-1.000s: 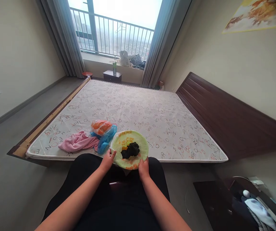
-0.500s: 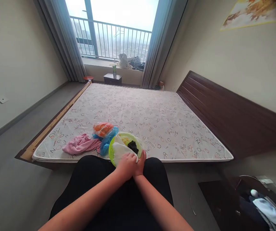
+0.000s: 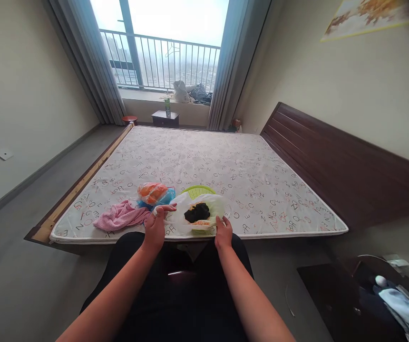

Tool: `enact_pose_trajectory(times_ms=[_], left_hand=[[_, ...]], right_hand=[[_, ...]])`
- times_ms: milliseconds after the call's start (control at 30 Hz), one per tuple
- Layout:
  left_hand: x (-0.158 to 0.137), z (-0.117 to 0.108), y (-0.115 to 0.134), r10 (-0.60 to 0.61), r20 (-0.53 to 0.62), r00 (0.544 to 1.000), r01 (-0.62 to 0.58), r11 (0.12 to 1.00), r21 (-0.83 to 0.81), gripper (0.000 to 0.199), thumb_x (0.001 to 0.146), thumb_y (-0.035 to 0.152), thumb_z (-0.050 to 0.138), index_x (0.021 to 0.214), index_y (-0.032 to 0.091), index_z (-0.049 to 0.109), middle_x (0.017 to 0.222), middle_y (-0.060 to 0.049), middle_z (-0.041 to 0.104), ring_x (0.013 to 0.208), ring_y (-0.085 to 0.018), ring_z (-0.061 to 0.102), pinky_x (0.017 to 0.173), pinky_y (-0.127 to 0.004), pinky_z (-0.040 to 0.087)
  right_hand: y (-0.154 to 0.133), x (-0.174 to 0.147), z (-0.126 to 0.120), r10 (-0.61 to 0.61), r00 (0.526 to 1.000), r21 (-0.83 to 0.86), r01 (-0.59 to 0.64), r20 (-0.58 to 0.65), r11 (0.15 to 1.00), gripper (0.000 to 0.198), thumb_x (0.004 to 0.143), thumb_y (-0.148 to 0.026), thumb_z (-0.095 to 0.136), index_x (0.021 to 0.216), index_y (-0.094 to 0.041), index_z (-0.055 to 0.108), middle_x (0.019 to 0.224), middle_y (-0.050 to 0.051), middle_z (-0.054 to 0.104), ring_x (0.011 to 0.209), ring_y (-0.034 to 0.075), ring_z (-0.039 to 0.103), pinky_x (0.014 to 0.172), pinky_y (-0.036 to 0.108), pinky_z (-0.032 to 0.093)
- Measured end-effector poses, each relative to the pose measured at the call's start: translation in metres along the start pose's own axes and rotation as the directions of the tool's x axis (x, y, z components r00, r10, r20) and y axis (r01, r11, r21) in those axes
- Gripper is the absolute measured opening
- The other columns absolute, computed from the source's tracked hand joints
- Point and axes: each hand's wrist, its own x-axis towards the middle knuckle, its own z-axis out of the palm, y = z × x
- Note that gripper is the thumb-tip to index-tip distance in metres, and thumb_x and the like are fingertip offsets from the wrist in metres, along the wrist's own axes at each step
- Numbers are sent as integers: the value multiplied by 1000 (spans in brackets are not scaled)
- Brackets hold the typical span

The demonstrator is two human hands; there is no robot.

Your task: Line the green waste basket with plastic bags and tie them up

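A thin white plastic bag (image 3: 178, 218) is spread open over a lime-green basket (image 3: 199, 191) at the near edge of the mattress. Inside the bag lies a crumpled black item (image 3: 197, 213), with orange marks showing around it. My left hand (image 3: 155, 228) pinches the bag's left side, and a bit of white shows between thumb and fingers. On the other side, my right hand (image 3: 223, 232) is closed on the bag's right edge, close to the basket; whether it also grips the basket rim is hidden.
Left of the basket lie an orange and blue plastic bag (image 3: 154, 194) and a pink towel (image 3: 121, 216) on the mattress (image 3: 261, 190). A dark headboard (image 3: 326, 142) stands at right. Low at right is a dark cabinet (image 3: 333, 294) with items on it.
My hands were together at the basket's near right side; now they are apart, the left one moved left. The white bag, folded over before, is now spread wide, and the basket sits farther right.
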Motion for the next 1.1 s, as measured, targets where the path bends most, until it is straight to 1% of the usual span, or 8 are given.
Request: enact_pose_trajectory(times_ms=[100, 267, 500, 600, 700, 833, 1000, 1100], left_hand=[[14, -6, -12, -103, -43, 994, 99, 992, -78, 50, 97, 63, 53, 79, 18, 65, 73, -1, 63, 87, -21, 72, 96, -37, 51], [38, -7, -18, -151, -166, 975, 108, 964, -243, 46, 93, 65, 60, 80, 20, 57, 59, 8, 47, 62, -13, 65, 88, -33, 55], [73, 36, -1, -255, 126, 959, 284, 859, -426, 61, 83, 80, 59, 72, 22, 46, 53, 10, 38, 38, -6, 32, 44, -22, 44], [83, 62, -4, -309, 378, 873, 433, 848, -306, 71, 78, 92, 48, 65, 22, 41, 50, 8, 34, 37, -6, 25, 35, -19, 23], [83, 82, -8, -329, 617, 715, 503, 855, -127, 79, 72, 100, 34, 62, 22, 38, 49, 7, 32, 38, -5, 19, 38, -20, 12], [69, 94, -10, -342, 730, 592, 413, 906, 90, 81, 72, 101, 25, 65, 22, 43, 50, 4, 41, 42, -7, 24, 40, -23, 15], [58, 82, -16, -336, 770, 542, 320, 930, 181, 77, 86, 91, 22, 68, 21, 48, 53, 0, 51, 40, -8, 35, 40, -24, 25], [57, 73, -20, -398, 759, 515, 382, 900, 212, 58, 89, 78, 49, 84, 20, 52, 57, 2, 58, 37, -8, 40, 39, -22, 28]], right_hand=[[-26, 33, 2, -11, 989, 112, 27, -146, 993, 54, 58, -51, 81, 87, -25, 45, 76, -6, 59, 68, 12, 64, 62, 25, 56], [-97, 83, -11, -81, 987, 173, 105, -140, 979, 47, 64, -36, 78, 92, -28, 41, 83, -5, 58, 71, 13, 63, 63, 27, 58], [-174, 64, -2, -237, 941, -62, 259, 243, 964, 51, 73, -29, 75, 121, -26, 59, 113, 5, 68, 90, 18, 66, 78, 34, 58], [-185, 37, 18, -285, 808, -441, 535, 515, 720, 44, 79, -27, 70, 123, -26, 67, 126, 9, 66, 115, 25, 63, 94, 42, 56], [-184, 12, 38, -266, 659, -501, 725, 703, 472, 54, 83, -24, 66, 136, -32, 64, 147, 8, 56, 138, 28, 50, 106, 46, 50], [-175, -6, 53, -122, 533, -417, 767, 837, 488, 63, 82, -15, 62, 143, -33, 58, 141, 8, 62, 126, 25, 60, 101, 40, 52], [-171, -2, 48, -41, 568, -462, 707, 822, 536, 23, 85, -23, 67, 107, -24, 74, 88, 1, 72, 77, 17, 62, 74, 30, 49], [-172, 2, 43, -53, 605, -500, 702, 795, 507, 16, 90, -32, 66, 78, -22, 69, 72, -1, 64, 68, 15, 54, 66, 28, 43]])
